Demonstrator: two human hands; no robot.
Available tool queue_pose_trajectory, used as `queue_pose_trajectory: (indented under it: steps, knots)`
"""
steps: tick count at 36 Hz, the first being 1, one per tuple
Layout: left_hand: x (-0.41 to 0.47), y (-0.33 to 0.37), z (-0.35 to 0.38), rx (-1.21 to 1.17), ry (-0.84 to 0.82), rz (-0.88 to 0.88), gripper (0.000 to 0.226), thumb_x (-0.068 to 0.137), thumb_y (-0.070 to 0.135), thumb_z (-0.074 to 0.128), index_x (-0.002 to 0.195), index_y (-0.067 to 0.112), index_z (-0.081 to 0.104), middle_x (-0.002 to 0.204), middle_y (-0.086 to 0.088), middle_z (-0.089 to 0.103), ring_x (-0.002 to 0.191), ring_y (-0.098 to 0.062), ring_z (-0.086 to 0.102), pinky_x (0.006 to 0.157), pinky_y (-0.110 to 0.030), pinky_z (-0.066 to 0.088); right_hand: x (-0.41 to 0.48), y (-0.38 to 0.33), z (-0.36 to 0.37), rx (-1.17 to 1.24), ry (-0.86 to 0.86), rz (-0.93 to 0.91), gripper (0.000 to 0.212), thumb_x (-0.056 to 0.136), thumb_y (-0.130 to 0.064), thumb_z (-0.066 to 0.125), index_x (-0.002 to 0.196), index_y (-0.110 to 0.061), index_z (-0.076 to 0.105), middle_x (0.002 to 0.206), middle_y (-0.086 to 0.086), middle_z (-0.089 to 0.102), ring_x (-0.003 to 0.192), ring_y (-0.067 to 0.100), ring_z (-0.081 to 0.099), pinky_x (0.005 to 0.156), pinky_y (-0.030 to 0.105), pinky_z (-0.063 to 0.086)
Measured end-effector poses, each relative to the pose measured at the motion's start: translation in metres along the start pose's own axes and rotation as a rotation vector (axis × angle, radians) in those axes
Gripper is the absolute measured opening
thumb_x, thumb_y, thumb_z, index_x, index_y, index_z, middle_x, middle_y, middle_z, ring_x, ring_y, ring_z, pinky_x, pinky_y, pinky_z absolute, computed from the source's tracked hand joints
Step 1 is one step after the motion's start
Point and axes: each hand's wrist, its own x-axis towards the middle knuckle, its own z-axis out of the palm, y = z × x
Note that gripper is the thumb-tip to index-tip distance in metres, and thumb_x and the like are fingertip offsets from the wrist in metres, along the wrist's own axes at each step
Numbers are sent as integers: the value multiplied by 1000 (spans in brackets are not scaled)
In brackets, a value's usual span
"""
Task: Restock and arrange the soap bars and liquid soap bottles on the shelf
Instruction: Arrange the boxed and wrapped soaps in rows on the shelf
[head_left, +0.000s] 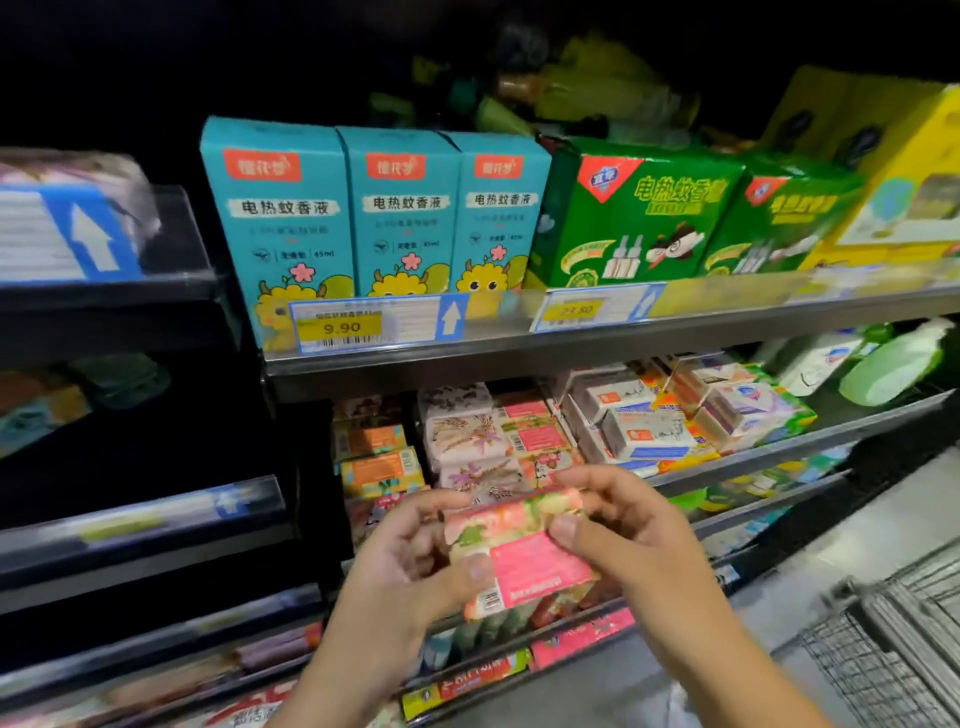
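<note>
A grey metal shelf (571, 358) runs across the view. It carries three tall teal cardboard boxes (400, 208) at its left and green cardboard boxes (639, 218) to their right. A yellow price tag (343, 326) reading 9.90 sits on its front rail. On the tier below lie stacks of wrapped soap bars: floral lilac and pink soap bars (467, 436) in the middle, white and blue soap bars (644, 431) to the right. A pale green plastic bottle (893, 364) leans at that tier's far right. A grey wire trolley (893, 639) stands at the lower right. In front of the lower tier, both hands hold one pink and green floral-wrapped soap bar (524, 556) in the air, clear of the stacks. The grip of the left hand (405, 561) pinches its left end. The grip of the right hand (623, 519) pinches its upper right edge, thumb on the face.
</note>
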Motion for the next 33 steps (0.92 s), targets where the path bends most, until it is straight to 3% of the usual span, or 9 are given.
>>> queue_pose_trajectory:
  steps: [3,6,10,15,19,22,26,29,33]
  knots:
    - [3,13,17,-13,8,-102,39,67,19,86,102,9,71,96,-16,75,82,-35,71,74,-44,54,10,2,0,-25,3,72,42,67,-51,79,92,-19,72,80,9,60,76,17,57,72,27,41]
    - [6,14,28,22,15,-233,35,76,39,71,94,8,76,74,-16,68,52,-22,57,53,-28,39,19,10,-9,-49,-38,255,22,86,-42,70,87,-20,70,81,-24,71,88,-5,61,80,23,39]
    - [14,7,37,75,98,-276,25,92,33,65,98,10,73,71,-21,69,45,-22,51,39,-20,28,28,17,-28,-71,-106,377,30,89,-44,66,108,-20,67,91,-30,62,94,-10,51,87,27,35]
    - [26,7,54,284,79,-117,24,94,20,65,117,25,64,94,-4,74,65,-23,65,44,-29,48,42,21,-58,-2,-165,400,45,79,-58,65,109,-24,70,102,16,70,83,23,67,56,25,51]
    - [31,12,66,448,58,99,35,87,17,69,113,39,64,98,24,70,84,-3,68,70,-26,59,60,14,-75,80,-289,470,77,69,-68,61,126,-16,61,106,16,69,82,36,73,56,34,56]
    - [34,12,66,752,53,340,54,83,18,74,111,62,60,116,38,58,112,12,55,88,-10,47,69,8,-78,114,-327,462,60,79,-54,68,127,-18,61,122,16,67,86,35,73,68,37,61]
    - [40,5,60,655,-25,336,73,65,25,86,111,71,53,123,31,58,124,4,52,88,-15,51,75,3,-78,160,-286,279,8,89,-13,68,88,-7,63,69,5,67,56,10,63,50,26,53]
    - [43,-9,57,542,-68,314,76,59,39,93,120,64,55,130,25,57,127,-4,54,92,-24,54,82,8,-79,149,-269,172,14,76,-12,77,83,-10,66,69,6,65,60,15,64,55,31,54]
    - [47,-23,51,677,131,394,63,67,50,87,122,57,58,129,25,57,124,-7,57,97,-30,52,93,22,-69,-31,-283,-9,11,75,-13,81,81,-19,73,76,0,69,69,9,62,66,23,49]
